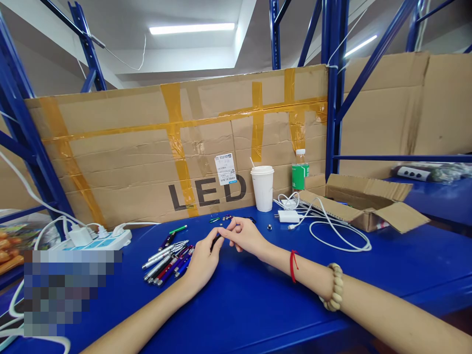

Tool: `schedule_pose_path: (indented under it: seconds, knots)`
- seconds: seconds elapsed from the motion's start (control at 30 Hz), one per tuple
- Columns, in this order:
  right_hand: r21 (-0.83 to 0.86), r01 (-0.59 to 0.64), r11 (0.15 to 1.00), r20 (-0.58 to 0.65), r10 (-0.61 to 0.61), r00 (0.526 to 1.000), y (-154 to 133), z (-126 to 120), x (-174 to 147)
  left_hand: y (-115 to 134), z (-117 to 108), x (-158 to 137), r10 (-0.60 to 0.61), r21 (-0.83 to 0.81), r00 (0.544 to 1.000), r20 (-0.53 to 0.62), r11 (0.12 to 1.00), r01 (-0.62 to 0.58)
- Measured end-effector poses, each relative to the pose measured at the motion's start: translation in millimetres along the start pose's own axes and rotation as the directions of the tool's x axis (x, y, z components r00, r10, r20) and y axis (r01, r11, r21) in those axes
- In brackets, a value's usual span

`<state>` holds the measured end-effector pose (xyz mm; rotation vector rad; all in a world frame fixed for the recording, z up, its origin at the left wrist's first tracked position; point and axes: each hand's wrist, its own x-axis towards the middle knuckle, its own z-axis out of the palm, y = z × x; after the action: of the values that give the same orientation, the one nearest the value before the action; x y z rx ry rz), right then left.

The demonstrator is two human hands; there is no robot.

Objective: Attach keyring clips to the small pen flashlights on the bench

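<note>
Left hand (202,260) and right hand (245,235) meet over a blue surface (280,295)

Both hands reach forward with bent fingers and come together. The left grip pinches one small dark thing (216,240), just right of the pens (165,260). The right fingers are curled; I can't tell if that grip holds anything. At least seven pens lie piled up. Behind are one white cup (263,189), one green-labelled bottle (300,172) and one open cardboard box (368,189). Two long lights (191,29) shine on the ceiling (199,51).
</note>
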<state>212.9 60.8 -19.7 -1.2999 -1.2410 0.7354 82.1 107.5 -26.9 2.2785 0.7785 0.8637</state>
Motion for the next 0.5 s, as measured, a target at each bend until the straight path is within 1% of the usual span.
schedule_pose_path:
  seconds: [0.1,0.27,0.5]
  knots:
    - [0.009,-0.030,0.999,0.013,0.030,0.999,-0.8,-0.6,-0.6,-0.5,0.2,0.2,-0.007,-0.008,1.000,0.017,1.000,0.008]
    - [-0.014,-0.010,1.000,0.025,0.011,1.000,-1.8,-0.5,-1.3,-1.5,-0.5,-0.2,0.001,-0.013,0.999,0.035,1.000,-0.001]
    - [-0.019,-0.003,1.000,0.032,0.004,0.999,2.0,-1.2,0.2,-2.1,0.4,-0.5,0.018,-0.033,0.999,0.028,0.999,-0.017]
